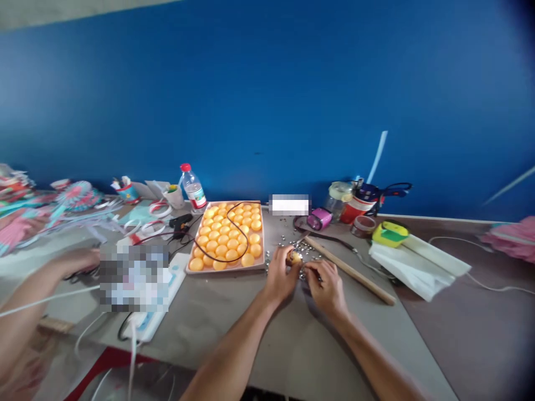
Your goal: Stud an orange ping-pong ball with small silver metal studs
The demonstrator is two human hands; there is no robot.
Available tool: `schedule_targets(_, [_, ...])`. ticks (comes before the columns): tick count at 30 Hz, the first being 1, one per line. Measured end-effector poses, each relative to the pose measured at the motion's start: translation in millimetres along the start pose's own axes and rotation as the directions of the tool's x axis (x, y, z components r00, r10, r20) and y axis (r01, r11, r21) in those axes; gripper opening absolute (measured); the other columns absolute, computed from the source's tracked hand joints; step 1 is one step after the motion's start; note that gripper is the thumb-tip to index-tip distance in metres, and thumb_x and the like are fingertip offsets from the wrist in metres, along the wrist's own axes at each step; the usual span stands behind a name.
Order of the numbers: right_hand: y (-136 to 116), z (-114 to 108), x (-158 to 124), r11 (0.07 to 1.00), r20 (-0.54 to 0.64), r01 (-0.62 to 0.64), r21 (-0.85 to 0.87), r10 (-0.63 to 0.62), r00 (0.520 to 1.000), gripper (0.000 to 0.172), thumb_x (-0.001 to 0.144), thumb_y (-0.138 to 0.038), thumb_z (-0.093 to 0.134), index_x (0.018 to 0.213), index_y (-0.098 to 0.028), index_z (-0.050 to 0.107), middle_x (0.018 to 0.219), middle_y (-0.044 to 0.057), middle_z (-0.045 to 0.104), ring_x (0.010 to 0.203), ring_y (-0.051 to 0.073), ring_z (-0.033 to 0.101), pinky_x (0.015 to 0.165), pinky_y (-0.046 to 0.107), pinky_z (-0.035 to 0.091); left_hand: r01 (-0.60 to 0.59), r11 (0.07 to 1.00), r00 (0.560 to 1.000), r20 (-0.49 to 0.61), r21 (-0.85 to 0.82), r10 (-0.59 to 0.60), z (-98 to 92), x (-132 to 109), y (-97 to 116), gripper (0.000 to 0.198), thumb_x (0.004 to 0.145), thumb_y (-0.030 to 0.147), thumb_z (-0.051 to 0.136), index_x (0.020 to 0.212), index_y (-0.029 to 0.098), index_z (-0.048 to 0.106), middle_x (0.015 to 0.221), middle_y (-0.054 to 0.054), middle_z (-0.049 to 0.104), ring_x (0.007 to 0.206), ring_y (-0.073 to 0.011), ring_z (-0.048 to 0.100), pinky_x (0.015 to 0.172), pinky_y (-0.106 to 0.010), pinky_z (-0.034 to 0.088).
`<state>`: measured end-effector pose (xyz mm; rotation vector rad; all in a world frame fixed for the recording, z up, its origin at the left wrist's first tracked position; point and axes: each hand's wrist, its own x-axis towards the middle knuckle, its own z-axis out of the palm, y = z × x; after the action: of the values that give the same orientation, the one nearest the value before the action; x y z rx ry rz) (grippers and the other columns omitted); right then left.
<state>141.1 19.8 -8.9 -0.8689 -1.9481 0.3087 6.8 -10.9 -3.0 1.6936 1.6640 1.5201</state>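
A worker's left hand point(279, 275) pinches a ball point(296, 258) amid silver studs point(307, 254) scattered on a grey bench point(234, 301). The right hand point(328, 284), thumb and fingertips drawn together, sits just beside the ball at four o'clock; whether it grips anything cannot be told. From the ball, a tray point(229, 270) of orange balls point(224, 230) lies between nine and ten o'clock, a bottle point(194, 192) at ten, a wooden stick point(355, 274) between three and four.

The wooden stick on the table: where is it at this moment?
In the head view, the wooden stick lies right of centre, slanting between the right hand and the white sheeting.
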Motion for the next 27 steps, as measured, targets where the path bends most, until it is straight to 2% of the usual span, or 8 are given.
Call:
schedule_targets(5, [6.7, -2.0, 0.9, 0.999, -0.017, -0.04, 0.011, 0.04, 0.999, 0.013, 0.084, -0.021, 0.048, 0.081, -0.02, 0.061, 0.072, 0.002, 0.065, 0.069, 0.016, 0.058, 0.072, 0.032, 0.041, -0.028, 1.0, 0.999, 0.018, -0.011, 0.028, -2.1, -0.2, 2.9, 0.032, 0.083, 0.03, 0.053, 0.113, 0.018, 0.05, 0.1, -0.009, 0.057, 0.092, -0.0193, 0.054, 0.081, -0.034, 0.046])
schedule_targets(12, [3.4, -6.1, 2.7, 0.996, -0.021, -0.07, 0.055, 0.071, 0.997, 0.011, 0.085, -0.018, 0.05, 0.078, -0.019, 0.059, 0.072, 0.002, 0.063, 0.069, 0.014, 0.056, 0.072, 0.03, 0.039, 0.081, 0.996, 0.997, 0.01, -0.031, -0.081, 0.3, -1.5, -5.3, 0.036, 0.082, 0.032, 0.055, 0.115, 0.019, 0.049, 0.106, -0.009, 0.057, 0.093, -0.0189, 0.056, 0.08, -0.032, 0.047])
schedule_targets(15, [2.5, -6.4, 2.5, 0.994, -0.024, -0.089, 0.065, 0.091, 0.996, 0.012, 0.085, -0.017, 0.048, 0.084, -0.019, 0.059, 0.077, 0.003, 0.064, 0.073, 0.015, 0.057, 0.072, 0.031, 0.04, 0.101, 0.994, 0.995, 0.012, -0.03, -0.1, 0.8, -1.8, -5.0, 0.036, 0.083, 0.031, 0.054, 0.116, 0.018, 0.049, 0.108, -0.009, 0.056, 0.096, -0.019, 0.056, 0.082, -0.032, 0.047])
schedule_targets(19, [0.8, -7.1, -0.8, 0.994, -0.002, -0.068, 0.086, 0.069, 0.998, 0.021, 0.085, -0.011, 0.042, 0.094, -0.02, 0.058, 0.084, 0.004, 0.064, 0.078, 0.015, 0.058, 0.074, 0.032, 0.041, 0.106, 0.994, 0.994, 0.013, -0.011, -0.105, 1.1, -3.2, 0.1, 0.035, 0.083, 0.029, 0.053, 0.116, 0.018, 0.049, 0.109, -0.01, 0.057, 0.097, -0.0195, 0.057, 0.083, -0.033, 0.048])
schedule_targets(23, [0.7, -10.2, -5.2, 0.997, 0.0, -0.025, 0.07, 0.025, 1.0, 0.024, 0.082, -0.006, 0.044, 0.096, -0.021, 0.057, 0.084, 0.003, 0.065, 0.078, 0.015, 0.059, 0.082, 0.036, 0.041, 0.041, 0.998, 0.999, 0.005, 0.053, -0.041, -1.9, -5.9, 1.5, 0.034, 0.083, 0.025, 0.053, 0.116, 0.02, 0.05, 0.111, -0.01, 0.059, 0.102, -0.0203, 0.057, 0.086, -0.034, 0.048])
schedule_targets(27, [8.7, -8.9, -9.5, 0.999, -0.065, -0.006, 0.033, 0.009, 0.998, 0.024, 0.081, -0.007, 0.047, 0.095, -0.021, 0.059, 0.079, 0.003, 0.066, 0.074, 0.016, 0.061, 0.08, 0.037, 0.043, -0.059, 0.987, 0.998, -0.007, 0.149, 0.06, 1.0, -14.5, -4.4, 0.039, 0.082, 0.019, 0.053, 0.12, 0.021, 0.048, 0.113, -0.01, 0.06, 0.106, -0.021, 0.057, 0.087, -0.034, 0.049])
